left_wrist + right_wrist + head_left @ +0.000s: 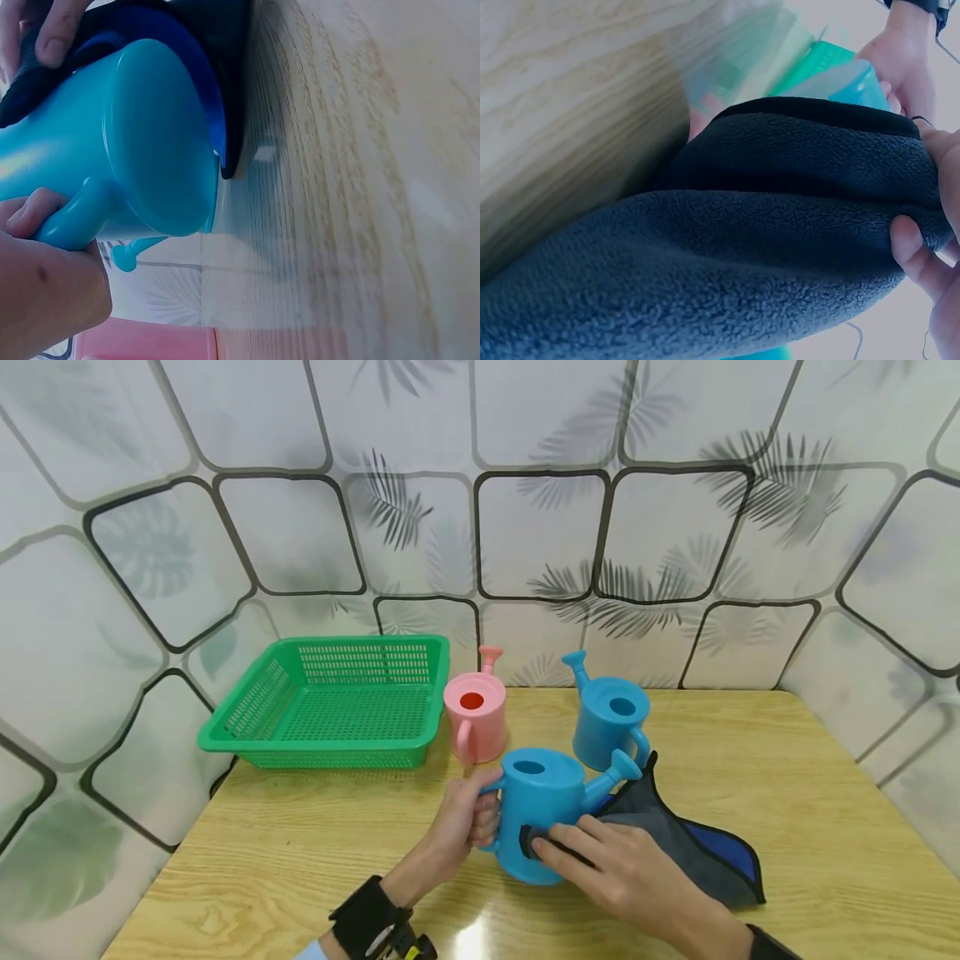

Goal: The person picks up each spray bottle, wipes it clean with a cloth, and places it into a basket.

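A blue watering can (542, 810) is held upright near the table's front, its spout pointing right. Fingers of my left hand (459, 814) curl round its handle. My right hand (611, 864) grips a dark grey cloth (660, 814) with blue on its other side, and presses a bunched corner against the can's side. The rest of the cloth drapes to the right behind that hand. In the left wrist view the can's smooth base (161, 142) faces the camera, close over the table. Fleecy cloth (727, 255) fills most of the right wrist view.
Behind the hands stand a pink watering can (480, 727) and a second blue watering can (603, 735). A green plastic basket (322, 747) sits at the back left of the wooden table (315, 835). Patterned curtain-like sheeting (540, 535) encloses the back and sides.
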